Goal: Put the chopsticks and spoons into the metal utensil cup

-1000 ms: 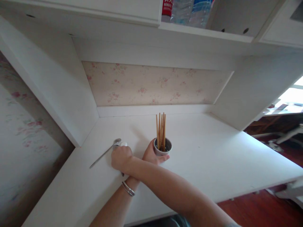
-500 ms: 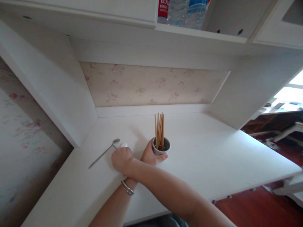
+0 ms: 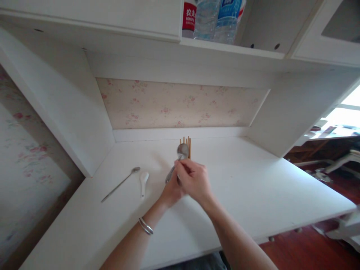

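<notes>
My right hand is closed, pinching a metal spoon with its bowl pointing up. Behind that spoon rise several wooden chopsticks; the cup they stand in is hidden by my hands. My left hand, with a silver bangle on its wrist, wraps low around the cup, its fingers partly covered by the right hand. A narrow grey piece shows beside the left fingers; I cannot tell what it is. To the left, a white soup spoon and a long-handled metal spoon lie on the desk.
The white desk runs back to a low ledge and floral wallpaper. A side panel bounds it at the left and another at the right. Plastic bottles stand on the shelf overhead.
My right hand has moved from beside the white spoon, where it crossed my left arm, rightward to the cup, now with a metal spoon in its fingers. The arms are uncrossed and the white spoon is uncovered.
</notes>
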Demonstrator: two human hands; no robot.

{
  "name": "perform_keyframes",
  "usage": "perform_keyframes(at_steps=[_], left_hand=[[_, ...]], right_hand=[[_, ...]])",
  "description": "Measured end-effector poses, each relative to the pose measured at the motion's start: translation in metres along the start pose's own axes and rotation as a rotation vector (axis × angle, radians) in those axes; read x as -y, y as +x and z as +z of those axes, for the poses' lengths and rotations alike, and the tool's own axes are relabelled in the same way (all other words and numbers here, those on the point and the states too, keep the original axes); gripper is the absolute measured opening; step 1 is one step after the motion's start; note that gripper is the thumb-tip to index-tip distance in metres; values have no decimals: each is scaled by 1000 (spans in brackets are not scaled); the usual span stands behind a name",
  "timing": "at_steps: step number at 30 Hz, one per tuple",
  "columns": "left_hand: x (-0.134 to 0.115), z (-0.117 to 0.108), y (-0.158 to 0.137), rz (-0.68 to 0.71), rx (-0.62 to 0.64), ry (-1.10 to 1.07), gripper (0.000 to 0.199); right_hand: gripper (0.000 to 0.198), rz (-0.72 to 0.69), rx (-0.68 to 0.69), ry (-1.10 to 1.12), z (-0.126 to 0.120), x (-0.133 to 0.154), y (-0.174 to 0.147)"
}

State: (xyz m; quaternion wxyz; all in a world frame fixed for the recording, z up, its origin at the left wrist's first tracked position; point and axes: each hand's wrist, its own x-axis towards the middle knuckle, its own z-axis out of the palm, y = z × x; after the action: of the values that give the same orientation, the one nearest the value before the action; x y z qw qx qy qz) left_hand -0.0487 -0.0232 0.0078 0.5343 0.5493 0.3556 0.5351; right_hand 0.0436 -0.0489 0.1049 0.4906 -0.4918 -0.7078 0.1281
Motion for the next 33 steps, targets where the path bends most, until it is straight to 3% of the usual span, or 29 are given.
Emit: perform_keyframes(at_steps=[3,7,12,16,24,30,33], left_hand=[[-2,7,0,2,53,28,71],[-2,11,0,14,52,56,72],[3,11,1,13,22,99,73],[9,10,4,26,0,125,74],[8,11,3,22,23,87,72],[5,13,4,73,43,76,72],[3,14,5,36,104,38,69]], right_hand=[[33,113,-189,-47,-34,-32,6],[33,134,-229,-166,-54,-61,3],[34,91,-178,-260,-40,-75,-8],[33,143,-64,-247,-22,-86,-14],[36,273,86,163,-16,-105,-31],[65,275,202,454,-2,-106,-49],[66,257,201,464,2,-106,-51]])
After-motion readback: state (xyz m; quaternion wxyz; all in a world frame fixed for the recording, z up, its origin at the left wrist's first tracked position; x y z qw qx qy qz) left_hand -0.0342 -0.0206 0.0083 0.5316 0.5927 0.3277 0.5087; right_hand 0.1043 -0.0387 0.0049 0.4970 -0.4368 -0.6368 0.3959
